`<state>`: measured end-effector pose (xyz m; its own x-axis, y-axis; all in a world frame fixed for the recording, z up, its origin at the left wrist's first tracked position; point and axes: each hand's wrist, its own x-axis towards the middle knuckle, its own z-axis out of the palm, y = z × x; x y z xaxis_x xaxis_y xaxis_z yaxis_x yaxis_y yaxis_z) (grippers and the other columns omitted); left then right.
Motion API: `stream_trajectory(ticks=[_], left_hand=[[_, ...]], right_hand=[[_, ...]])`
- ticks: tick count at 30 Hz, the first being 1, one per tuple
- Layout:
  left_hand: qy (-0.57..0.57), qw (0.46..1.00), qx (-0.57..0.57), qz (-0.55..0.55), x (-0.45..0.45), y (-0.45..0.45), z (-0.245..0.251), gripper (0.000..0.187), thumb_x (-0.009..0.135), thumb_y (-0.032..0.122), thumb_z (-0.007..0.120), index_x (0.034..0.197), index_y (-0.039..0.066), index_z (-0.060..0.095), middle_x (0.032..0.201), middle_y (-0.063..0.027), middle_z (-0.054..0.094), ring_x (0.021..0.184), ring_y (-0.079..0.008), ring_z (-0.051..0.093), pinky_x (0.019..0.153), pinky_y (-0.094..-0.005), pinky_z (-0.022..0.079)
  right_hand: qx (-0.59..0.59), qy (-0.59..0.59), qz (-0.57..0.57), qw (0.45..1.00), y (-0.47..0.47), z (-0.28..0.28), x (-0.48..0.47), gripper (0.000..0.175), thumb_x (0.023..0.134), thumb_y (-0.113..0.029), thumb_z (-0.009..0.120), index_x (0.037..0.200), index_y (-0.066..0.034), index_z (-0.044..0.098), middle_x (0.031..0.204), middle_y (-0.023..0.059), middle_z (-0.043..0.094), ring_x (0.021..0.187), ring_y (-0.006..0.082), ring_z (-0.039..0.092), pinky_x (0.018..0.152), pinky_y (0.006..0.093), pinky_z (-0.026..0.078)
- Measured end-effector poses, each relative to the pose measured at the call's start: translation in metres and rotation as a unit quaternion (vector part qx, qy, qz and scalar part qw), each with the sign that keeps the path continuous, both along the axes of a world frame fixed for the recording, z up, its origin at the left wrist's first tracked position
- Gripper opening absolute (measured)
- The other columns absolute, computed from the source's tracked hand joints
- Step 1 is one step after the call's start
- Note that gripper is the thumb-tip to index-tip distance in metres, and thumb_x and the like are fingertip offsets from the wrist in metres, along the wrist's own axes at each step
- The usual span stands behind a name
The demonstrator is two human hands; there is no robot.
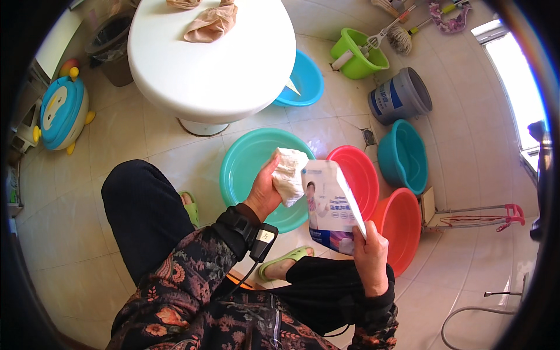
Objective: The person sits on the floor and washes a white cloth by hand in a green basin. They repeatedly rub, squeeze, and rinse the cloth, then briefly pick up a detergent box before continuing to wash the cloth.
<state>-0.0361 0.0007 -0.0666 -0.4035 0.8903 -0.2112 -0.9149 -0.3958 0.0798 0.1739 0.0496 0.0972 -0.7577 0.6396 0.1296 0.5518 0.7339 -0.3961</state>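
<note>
Over the green plastic basin on the floor, my left hand holds a folded white cloth. My right hand grips the lower right edge of a printed plastic pouch, which leans towards the cloth. The pouch's upper left corner meets or overlaps the cloth's right side; whether they touch I cannot tell. Behind the pouch, a pink-red basin is partly hidden. An orange-red basin lies tilted to the right of it.
A white pedestal washbasin with tan fabric on it stands ahead. A blue basin, a lime green bucket, a grey bucket and a teal basin are around. A penguin-shaped potty and a bin sit left.
</note>
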Motion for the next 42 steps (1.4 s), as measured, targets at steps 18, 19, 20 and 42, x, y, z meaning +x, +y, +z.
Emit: stream_trajectory(ticks=[18, 19, 20, 42], left_hand=[[0.010, 1.000, 0.017, 0.002, 0.002, 0.002, -0.003, 0.038, 0.097, 0.032, 0.043, 0.123, 0.006, 0.049, 0.119, -0.0092, 0.057, 0.111, -0.0239, 0.054, 0.097, -0.0387, 0.042], [0.014, 1.000, 0.011, 0.004, 0.002, 0.002, -0.003, 0.039, 0.097, 0.032, 0.042, 0.125, 0.005, 0.048, 0.120, -0.0097, 0.056, 0.112, -0.0249, 0.054, 0.098, -0.0399, 0.041], [0.018, 1.000, 0.004, 0.005, 0.002, 0.002, -0.003, 0.040, 0.097, 0.033, 0.041, 0.126, 0.005, 0.047, 0.122, -0.0102, 0.056, 0.114, -0.0259, 0.053, 0.100, -0.0410, 0.040], [0.014, 0.999, -0.018, 0.033, -0.001, -0.003, 0.035, 0.046, 0.095, 0.038, 0.045, 0.127, 0.005, 0.048, 0.125, -0.0108, 0.055, 0.116, -0.0280, 0.051, 0.101, -0.0425, 0.039]], right_hand=[[-0.009, -0.006, 0.019, 1.000, -0.004, -0.001, -0.001, 0.004, 0.089, -0.002, 0.057, 0.089, 0.0012, 0.055, 0.068, 0.0168, 0.058, 0.058, 0.0265, 0.061, 0.054, 0.0296, 0.047], [-0.017, 0.003, 0.010, 1.000, -0.005, -0.001, -0.001, 0.004, 0.089, -0.002, 0.057, 0.090, 0.0011, 0.055, 0.068, 0.0170, 0.058, 0.058, 0.0267, 0.061, 0.054, 0.0296, 0.047], [-0.029, -0.011, 0.006, 0.999, -0.004, -0.002, -0.002, 0.004, 0.089, -0.003, 0.057, 0.091, 0.0009, 0.056, 0.069, 0.0166, 0.059, 0.058, 0.0260, 0.061, 0.055, 0.0291, 0.047], [-0.204, 0.075, -0.007, 0.976, -0.012, -0.056, 0.009, 0.013, 0.082, -0.002, 0.059, 0.095, -0.0009, 0.061, 0.069, 0.0177, 0.059, 0.062, 0.0300, 0.062, 0.058, 0.0333, 0.048]])
